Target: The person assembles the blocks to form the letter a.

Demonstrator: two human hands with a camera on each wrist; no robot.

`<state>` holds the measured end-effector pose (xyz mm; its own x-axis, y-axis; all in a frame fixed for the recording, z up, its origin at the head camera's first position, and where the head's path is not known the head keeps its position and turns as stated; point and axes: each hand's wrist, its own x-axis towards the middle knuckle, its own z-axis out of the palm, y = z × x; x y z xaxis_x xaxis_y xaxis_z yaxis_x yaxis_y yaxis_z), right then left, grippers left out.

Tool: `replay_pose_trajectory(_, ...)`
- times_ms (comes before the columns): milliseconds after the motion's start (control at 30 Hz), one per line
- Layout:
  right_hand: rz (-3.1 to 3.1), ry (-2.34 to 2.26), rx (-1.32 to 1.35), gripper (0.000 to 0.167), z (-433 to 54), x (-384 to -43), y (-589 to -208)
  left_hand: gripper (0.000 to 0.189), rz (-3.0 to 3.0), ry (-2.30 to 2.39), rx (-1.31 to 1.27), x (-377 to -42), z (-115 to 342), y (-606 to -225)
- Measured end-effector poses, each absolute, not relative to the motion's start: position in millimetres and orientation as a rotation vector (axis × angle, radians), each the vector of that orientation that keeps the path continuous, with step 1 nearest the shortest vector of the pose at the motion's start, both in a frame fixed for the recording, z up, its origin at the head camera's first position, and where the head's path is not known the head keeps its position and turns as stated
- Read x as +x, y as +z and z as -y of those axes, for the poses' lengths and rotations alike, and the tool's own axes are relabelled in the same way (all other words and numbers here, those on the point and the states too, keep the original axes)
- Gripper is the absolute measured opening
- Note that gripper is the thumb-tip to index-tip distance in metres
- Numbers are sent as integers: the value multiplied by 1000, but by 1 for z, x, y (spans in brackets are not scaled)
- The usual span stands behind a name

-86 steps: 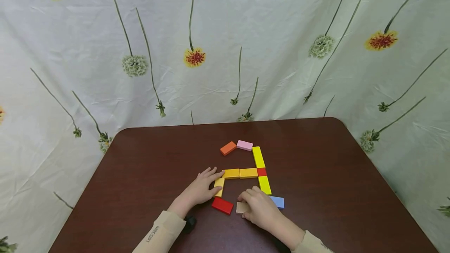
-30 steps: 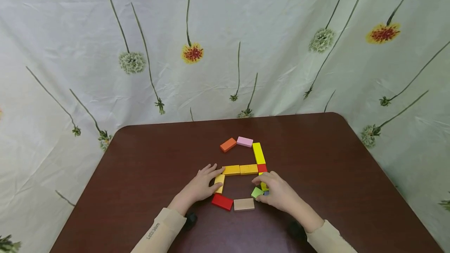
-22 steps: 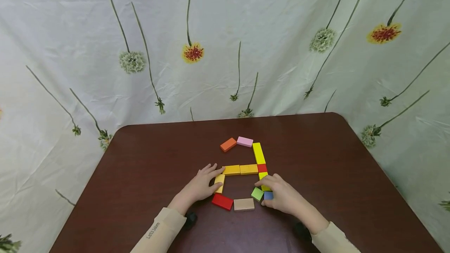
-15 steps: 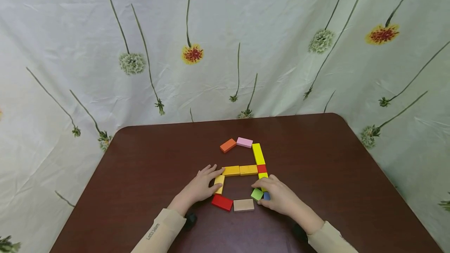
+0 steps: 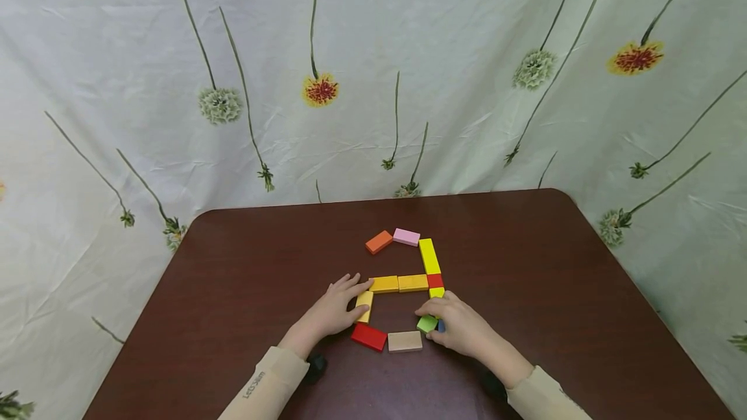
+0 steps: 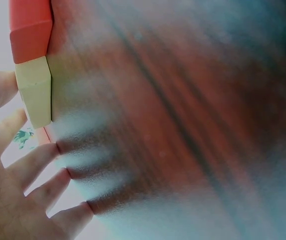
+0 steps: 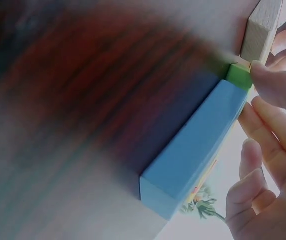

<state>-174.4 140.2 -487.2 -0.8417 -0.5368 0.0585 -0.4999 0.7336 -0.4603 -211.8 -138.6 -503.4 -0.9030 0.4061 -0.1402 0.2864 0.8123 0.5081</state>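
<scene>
My left hand [image 5: 332, 306] lies with fingers spread beside a pale yellow block [image 5: 364, 307]. Its thumb and index finger touch that block, and the index fingertip reaches the end of an orange-yellow block [image 5: 383, 285]. Below, a red block [image 5: 369, 336] lies at an angle. My right hand [image 5: 461, 326] pinches a small green block [image 5: 426, 323] between thumb and fingers. A blue block [image 7: 192, 150] touches the green one in the right wrist view; in the head view the hand mostly hides it. A beige block [image 5: 404, 341] lies just left of the green one.
A second orange-yellow block [image 5: 413, 283] meets a small red block [image 5: 434, 280]. Above it stands a long yellow block [image 5: 429, 256], with pink [image 5: 406, 237] and orange [image 5: 379, 242] blocks further left. The table [image 5: 262, 258] ends at a flowered cloth [image 5: 362, 31].
My right hand let go of the beige block and moved up and right. A green block now sits beside the blue one; the hand shifted from the blue to the green. The left hand stayed.
</scene>
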Motion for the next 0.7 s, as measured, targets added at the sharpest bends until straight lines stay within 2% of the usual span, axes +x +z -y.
replay_pose_trajectory(700,-2837,-724,-846,32,-141,-171,-489,55,-2758,718,539,-211,139,-503)
